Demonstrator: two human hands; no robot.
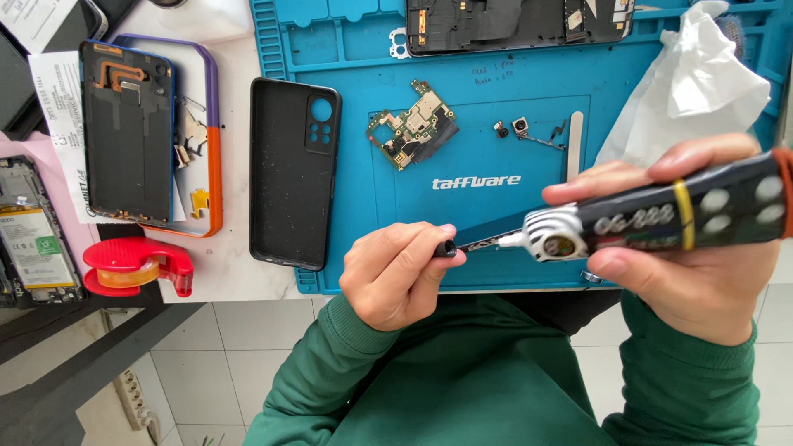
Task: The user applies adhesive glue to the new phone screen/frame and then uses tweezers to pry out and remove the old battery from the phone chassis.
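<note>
Green sleeves (496, 388) nearest the lens, both hands raised over the near edge of the bench (223, 272). Left hand (396, 272) curled into a loose fist, fingertips pinching a small black cap (447, 247). Right hand (694, 248) wrapped around a black squeeze tube (661, 219) with a yellow band and a crumpled silvery neck, thumb above and fingers below; thin nozzle tip pointing at the cap, just beside it, contact not clear. Behind the hands, blue work mat (537, 107) bearing a loose circuit board (411, 134), two small camera modules (512, 127), a flat pale pry stick (575, 144) and a crumpled white tissue (694, 83). At the mat's far edge, opened phone body (516, 23). Black phone case (295, 172) lying inside-up across the mat's left edge. Farther left, opened phone frame (128, 132) inside an orange and purple bumper (213, 165), red tape dispenser (136, 266) near the bench edge, another opened phone (33, 235) at far left.
</note>
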